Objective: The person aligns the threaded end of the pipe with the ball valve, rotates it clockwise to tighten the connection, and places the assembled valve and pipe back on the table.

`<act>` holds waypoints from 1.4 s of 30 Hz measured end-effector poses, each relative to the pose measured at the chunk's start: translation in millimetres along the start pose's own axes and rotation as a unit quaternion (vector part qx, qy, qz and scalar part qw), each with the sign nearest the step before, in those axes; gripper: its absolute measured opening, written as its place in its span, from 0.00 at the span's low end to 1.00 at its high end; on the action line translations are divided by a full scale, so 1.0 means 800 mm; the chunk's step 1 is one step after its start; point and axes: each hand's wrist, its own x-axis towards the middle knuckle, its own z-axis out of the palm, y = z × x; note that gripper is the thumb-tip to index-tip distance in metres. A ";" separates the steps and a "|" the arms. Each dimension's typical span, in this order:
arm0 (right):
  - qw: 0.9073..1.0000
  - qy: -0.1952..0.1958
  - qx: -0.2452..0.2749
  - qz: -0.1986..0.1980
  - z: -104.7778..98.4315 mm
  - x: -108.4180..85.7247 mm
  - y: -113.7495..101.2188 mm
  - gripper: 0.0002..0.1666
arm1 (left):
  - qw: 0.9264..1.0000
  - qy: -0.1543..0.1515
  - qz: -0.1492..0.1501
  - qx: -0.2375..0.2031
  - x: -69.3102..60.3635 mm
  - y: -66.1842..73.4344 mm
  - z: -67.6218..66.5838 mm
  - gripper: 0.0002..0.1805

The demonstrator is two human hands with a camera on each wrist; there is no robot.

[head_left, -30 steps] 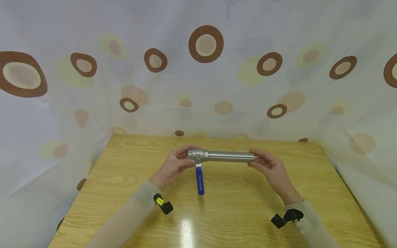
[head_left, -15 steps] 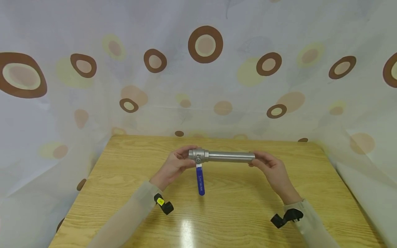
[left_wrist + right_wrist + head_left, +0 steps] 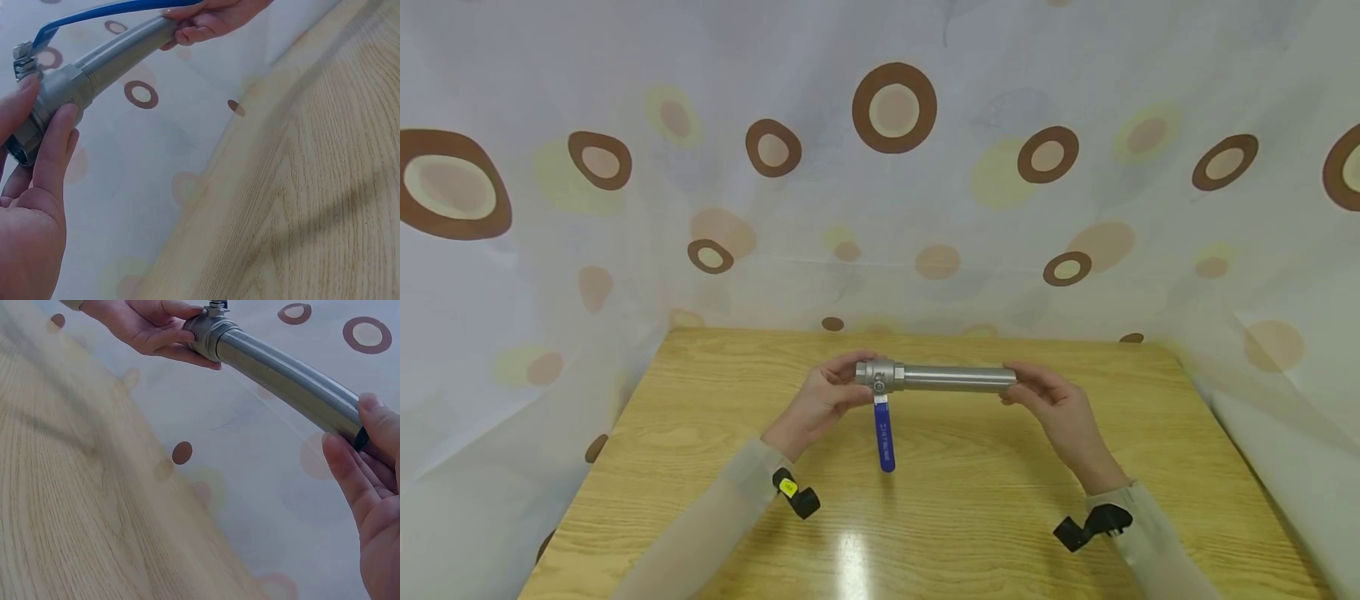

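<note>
A metal ball valve with a blue lever handle is joined to a straight steel pipe. Both are held level above the table, and the lever points toward me. My left hand grips the valve body between thumb and fingers; in the left wrist view the valve's open end shows beside them. At the far end, my right hand pinches the pipe between thumb and fingertips. The right wrist view shows the right thumb on top of the pipe and fingers below it.
Underneath is a wood-grain table. A pale curtain printed with brown rings and yellow spots surrounds its back and sides. Each wrist carries a small black camera mount, on the left and the right.
The right fingers have closed slightly onto the pipe's end, which they were loosely around a second ago. Valve, pipe and left hand stay almost still.
</note>
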 end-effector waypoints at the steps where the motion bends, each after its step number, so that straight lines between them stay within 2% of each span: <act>1: 1.000 0.001 -0.002 0.000 0.000 0.000 0.000 0.22 | 1.000 0.000 0.001 0.001 0.000 0.000 0.000 0.32; 8: 1.000 0.009 0.028 -0.002 0.001 0.002 -0.001 0.22 | 1.000 0.004 0.002 0.004 0.002 -0.001 0.000 0.33; 13: 0.998 -0.002 0.067 -0.012 0.001 0.002 -0.004 0.27 | 1.000 0.011 0.003 0.000 0.003 -0.001 0.001 0.33; 23: 1.000 0.015 0.000 0.002 0.000 0.002 -0.004 0.21 | 1.000 0.010 0.003 0.001 0.003 0.000 0.002 0.34; 29: 1.000 0.015 0.003 0.002 0.001 0.003 -0.003 0.21 | 1.000 0.009 0.005 0.001 0.004 0.000 0.002 0.35; 36: 0.999 0.004 0.036 0.000 0.001 0.001 -0.004 0.26 | 1.000 0.014 0.005 -0.002 0.001 0.002 0.004 0.33; 42: 1.000 0.014 0.000 0.003 0.002 0.000 -0.004 0.23 | 1.000 0.002 0.005 -0.006 0.001 0.001 0.002 0.32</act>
